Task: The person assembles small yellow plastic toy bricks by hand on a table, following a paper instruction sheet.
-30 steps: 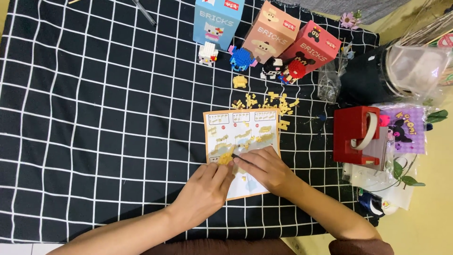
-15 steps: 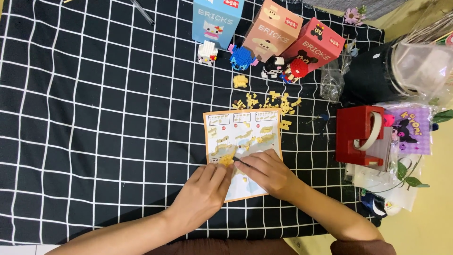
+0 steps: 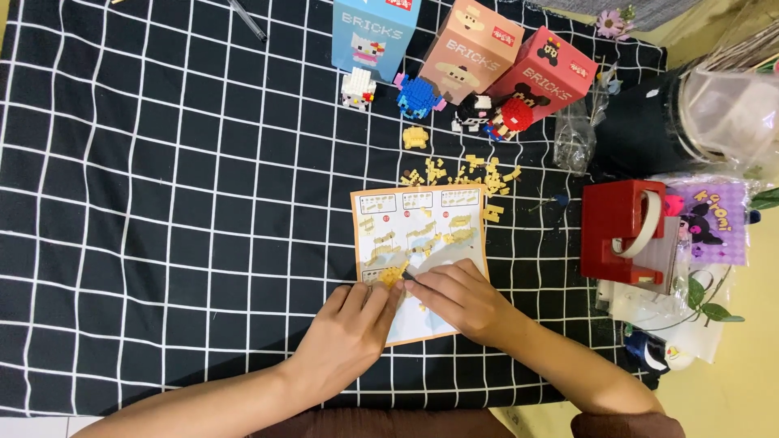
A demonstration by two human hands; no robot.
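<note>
An instruction sheet (image 3: 422, 227) with an orange border lies on the black cloth with white grid lines (image 3: 162, 203). My left hand (image 3: 349, 337) rests on the sheet's lower left and pinches a small yellow brick assembly (image 3: 393, 277) at its fingertips. My right hand (image 3: 458, 300) lies on the lower middle of the sheet, its fingertips pressed against the same yellow piece. Loose yellow bricks (image 3: 466, 174) are scattered just above the sheet.
Three boxes stand at the back: blue (image 3: 375, 32), tan (image 3: 471, 49), red (image 3: 552, 69). Small built figures, white (image 3: 357, 88), blue (image 3: 418, 96) and red-black (image 3: 503, 118), stand before them. A red tape dispenser (image 3: 625, 231), plastic bags and a purple packet (image 3: 714, 223) are at right.
Both hands stay on the sheet with fingertips together on the yellow piece; only slight finger shifts.
</note>
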